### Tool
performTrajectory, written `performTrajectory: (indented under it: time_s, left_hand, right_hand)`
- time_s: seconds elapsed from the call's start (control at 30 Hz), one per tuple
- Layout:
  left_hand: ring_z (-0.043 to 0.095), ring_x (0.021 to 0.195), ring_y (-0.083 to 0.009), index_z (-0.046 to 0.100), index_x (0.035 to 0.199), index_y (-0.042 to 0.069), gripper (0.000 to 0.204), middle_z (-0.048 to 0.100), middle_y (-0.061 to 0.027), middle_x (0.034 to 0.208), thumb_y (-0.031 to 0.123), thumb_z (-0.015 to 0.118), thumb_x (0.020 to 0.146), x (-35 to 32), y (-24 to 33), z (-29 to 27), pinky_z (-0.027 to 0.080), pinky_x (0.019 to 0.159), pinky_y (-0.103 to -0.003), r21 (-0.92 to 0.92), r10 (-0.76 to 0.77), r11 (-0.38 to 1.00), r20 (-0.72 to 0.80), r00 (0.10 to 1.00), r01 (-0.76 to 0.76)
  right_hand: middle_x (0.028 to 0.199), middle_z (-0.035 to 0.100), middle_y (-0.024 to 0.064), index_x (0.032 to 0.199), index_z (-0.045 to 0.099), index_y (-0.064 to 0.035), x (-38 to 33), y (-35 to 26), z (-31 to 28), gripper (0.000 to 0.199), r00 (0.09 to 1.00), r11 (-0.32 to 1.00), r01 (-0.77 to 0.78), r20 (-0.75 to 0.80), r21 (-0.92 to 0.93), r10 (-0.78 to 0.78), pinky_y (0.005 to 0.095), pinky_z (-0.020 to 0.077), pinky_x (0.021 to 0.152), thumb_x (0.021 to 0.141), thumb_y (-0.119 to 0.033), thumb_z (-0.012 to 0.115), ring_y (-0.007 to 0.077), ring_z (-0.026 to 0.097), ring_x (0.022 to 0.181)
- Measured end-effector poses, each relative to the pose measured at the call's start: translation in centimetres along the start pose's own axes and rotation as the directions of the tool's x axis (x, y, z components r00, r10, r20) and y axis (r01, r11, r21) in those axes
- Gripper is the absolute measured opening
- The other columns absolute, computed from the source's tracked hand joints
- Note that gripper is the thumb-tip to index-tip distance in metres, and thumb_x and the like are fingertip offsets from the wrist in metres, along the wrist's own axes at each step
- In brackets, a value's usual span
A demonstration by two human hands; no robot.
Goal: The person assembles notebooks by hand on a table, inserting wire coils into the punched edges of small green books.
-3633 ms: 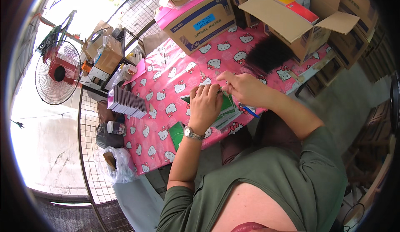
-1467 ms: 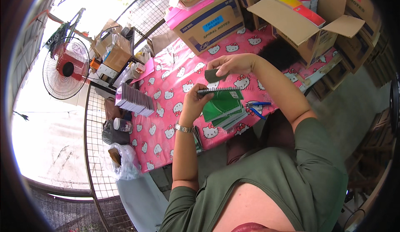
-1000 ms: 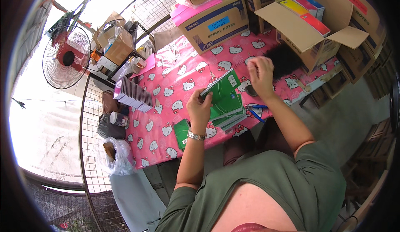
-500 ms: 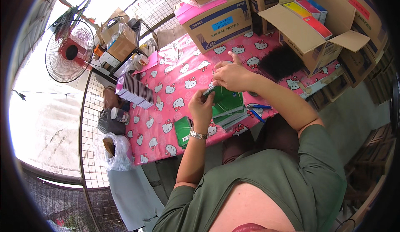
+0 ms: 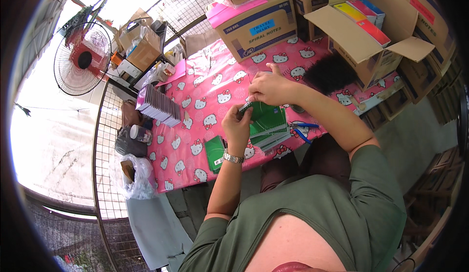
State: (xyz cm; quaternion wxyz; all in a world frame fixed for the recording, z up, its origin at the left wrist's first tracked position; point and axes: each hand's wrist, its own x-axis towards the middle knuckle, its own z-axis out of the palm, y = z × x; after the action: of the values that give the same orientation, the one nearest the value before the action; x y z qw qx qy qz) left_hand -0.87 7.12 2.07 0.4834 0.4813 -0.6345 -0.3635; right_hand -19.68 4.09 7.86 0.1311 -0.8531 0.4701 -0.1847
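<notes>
My left hand (image 5: 237,125) pinches the edge of a small notebook (image 5: 245,107), whose pale bound edge points up toward my other hand. Just above that edge my right hand (image 5: 269,88) has thumb and fingers pressed together; whatever thin piece they hold is too small to make out. Under and beside my hands lies a pile of green-covered notebooks (image 5: 270,125). Another green notebook (image 5: 214,151), with a dark coil along its side, rests by my left wrist. Blue-handled pliers (image 5: 304,131) lie right of the pile.
A heap of black coils (image 5: 330,72) sits beyond my right forearm. An open carton (image 5: 364,42) of colourful notebooks stands behind it, with a closed carton (image 5: 259,30) at the back. A row of notebooks (image 5: 159,107) stands left, near a fan (image 5: 83,59) and a jar (image 5: 140,133).
Both hands stay at the notebook's edge with barely any shift. The view has moved very slightly; nothing else visibly differs.
</notes>
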Motion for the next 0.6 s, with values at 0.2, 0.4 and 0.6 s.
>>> performTrajectory:
  time_s: [0.2,0.4,0.6]
  left_hand:
    - [0.062,0.064,-0.0065,0.067,0.101,-0.004,0.015,0.068,-0.0037,0.079,0.004,0.071,0.09,-0.1,-0.3,0.1,0.053,0.053,-0.021,-0.024,-0.005,1.0,-0.019,1.0,0.004]
    - [0.06,0.063,-0.0065,0.056,0.115,-0.001,0.032,0.062,-0.0019,0.074,0.0,0.072,0.087,-0.3,-0.3,0.5,0.053,0.052,-0.022,0.077,0.123,0.99,-0.065,0.99,-0.118]
    - [0.059,0.062,-0.0073,0.051,0.115,0.002,0.033,0.06,-0.0027,0.079,-0.003,0.07,0.088,-0.5,-0.3,0.3,0.054,0.052,-0.023,0.052,0.096,0.994,-0.065,0.993,-0.093]
  right_hand:
    - [0.105,0.07,0.0052,0.101,0.072,-0.0159,-0.3,-0.1,-0.4,0.022,0.997,0.996,0.073,0.0,-0.045,-0.073,0.0652,0.0184,0.112,0.096,-0.031,0.057,0.0233,0.058,0.119]
    - [0.094,0.074,0.0079,0.097,0.074,-0.0114,1.0,-2.0,-2.0,0.028,0.935,0.984,0.071,0.355,-0.161,-0.009,0.0517,0.0298,0.109,0.082,-0.031,0.061,0.0257,0.068,0.098]
    - [0.09,0.074,0.0109,0.098,0.075,-0.0103,1.6,-2.2,-4.1,0.034,0.952,0.984,0.098,0.303,-0.15,-0.048,0.045,0.0379,0.103,0.074,-0.033,0.065,0.0284,0.069,0.091]
